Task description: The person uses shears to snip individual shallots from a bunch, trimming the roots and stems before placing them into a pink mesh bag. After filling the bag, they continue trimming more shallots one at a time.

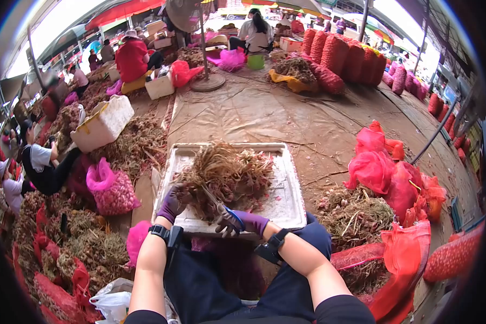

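Note:
A white foam tray [292, 189] lies across my lap, bearing a heap of dry-stalked garlic [227, 173] with purplish bulbs and skins. My left hand [175, 203], in a purple and grey glove, is at the tray's near left, against the heap's edge. Its fingers are curled, and what they hold is too small to make out. At the tray's front rim my right hand [236, 221], gloved alike, is closed on scissors [233, 216] with a blue handle. Their blades point up and left, toward the heap.
To my right lie a garlic heap [356, 216] and red mesh sacks [399, 183]. A pink bag of bulbs [116, 193] and a white foam box [103, 125] stand left, among stalk piles. A fan base [207, 82] stands ahead. Several people sit farther off.

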Demonstrator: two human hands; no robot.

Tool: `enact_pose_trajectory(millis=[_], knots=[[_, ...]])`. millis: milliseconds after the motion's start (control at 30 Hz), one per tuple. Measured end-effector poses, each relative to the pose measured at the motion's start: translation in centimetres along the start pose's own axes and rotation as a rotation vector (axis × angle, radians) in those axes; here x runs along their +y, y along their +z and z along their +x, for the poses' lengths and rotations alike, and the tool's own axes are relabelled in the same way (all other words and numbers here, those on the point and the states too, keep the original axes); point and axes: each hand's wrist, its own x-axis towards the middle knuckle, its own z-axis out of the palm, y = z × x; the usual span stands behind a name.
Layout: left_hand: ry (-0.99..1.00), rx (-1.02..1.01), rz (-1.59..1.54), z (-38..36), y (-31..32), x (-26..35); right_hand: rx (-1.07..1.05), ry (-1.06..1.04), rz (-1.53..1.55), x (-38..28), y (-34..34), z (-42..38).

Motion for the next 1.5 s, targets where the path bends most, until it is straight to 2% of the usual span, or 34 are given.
enact_pose_trajectory(millis=[33,100,133,167,200,267,300,367,400,433,467,500,567,600,633,700,733,800,833,867,1033,1100,1167,1300,1333,1400,1433,1500], knots=[[0.046,0.054,-0.166,1.1,0.8,0.4,0.02,-0.038,0.037,0.4,0.0,-0.9],[0.053,0.207,-0.225,3.3,1.3,1.2,0.025,-0.045,0.045,0.5,-0.2,-2.4],[-0.022,0.393,-0.145,2.0,8.0,4.2,0.029,-0.062,0.059,0.7,-0.2,-3.2],[0.064,0.296,-0.004,4.5,4.5,3.7,0.034,-0.079,0.071,0.8,-0.3,-3.8],[0.061,0.242,0.052,6.6,2.1,4.2,0.021,-0.079,0.108,0.6,-0.6,-4.2],[0.104,0.137,0.141,7.8,2.3,5.8,0.045,-0.129,0.136,0.7,-0.9,-5.1],[0.101,0.134,0.147,6.7,4.7,6.5,0.063,-0.182,0.157,0.6,-0.9,-5.4],[0.016,0.305,0.005,4.6,9.6,7.0,0.051,-0.219,0.213,0.4,-0.7,-5.8],[0.034,0.098,-0.033,5.9,4.6,5.9,0.069,-0.262,0.153,0.2,-0.5,-5.8],[0.01,-0.03,-0.099,5.0,6.2,5.9,0.074,-0.29,0.089,0.1,-0.2,-5.7],[-0.051,0.146,-0.115,4.7,7.8,5.4,0.061,-0.25,0.13,0.2,0.3,-5.1],[-0.055,0.0,-0.031,5.0,5.9,4.6,0.113,-0.318,0.013,-0.2,1.1,-5.1],[0.039,0.141,0.171,5.0,4.9,4.2,0.107,-0.266,-0.037,-0.6,1.4,-4.1],[-0.054,0.092,0.06,4.8,4.5,4.6,0.081,-0.234,-0.012,-0.5,1.3,-3.4],[0.01,0.097,0.256,4.3,5.0,5.2,0.05,-0.225,0.011,-0.3,1.0,-2.5],[-0.068,0.314,0.33,4.4,3.0,4.8,0.053,-0.035,0.15,-0.6,1.0,-0.8],[-0.072,0.333,0.333,3.3,4.0,4.9,0.046,-0.067,0.14,-0.3,0.9,-0.1],[-0.114,0.523,0.452,1.3,5.6,5.3,0.032,-0.031,0.122,-0.5,1.6,1.0],[-0.119,0.531,0.455,0.9,5.6,5.4,0.035,-0.001,0.095,-0.9,1.9,1.6],[-0.124,0.479,0.412,0.5,5.4,5.4,0.054,0.068,0.088,-0.8,2.0,2.9],[-0.106,0.34,0.301,-0.7,5.4,4.9,0.133,0.091,-0.046,-1.8,2.5,4.9],[-0.111,0.353,0.287,-0.6,5.4,4.6,0.141,0.014,-0.038,-2.2,2.3,5.2],[-0.086,0.275,0.192,-0.6,5.3,4.1,0.161,-0.017,-0.061,-2.6,2.1,5.8],[-0.162,0.331,0.138,-1.9,7.5,4.3,0.204,0.08,0.004,-2.0,0.7,7.5],[-0.163,0.332,0.139,-1.8,5.8,4.0,0.129,0.101,0.096,-0.9,-0.1,7.9],[-0.246,-0.067,-0.053,-1.8,1.3,3.0,-0.069,0.225,0.278,0.7,-2.2,7.7],[-0.251,-0.064,-0.055,-2.3,2.4,2.7,0.156,0.143,0.132,-1.8,0.8,3.1],[-0.033,0.052,0.318,-4.4,7.3,1.9,-0.064,0.172,0.476,-0.7,-0.6,0.5]])
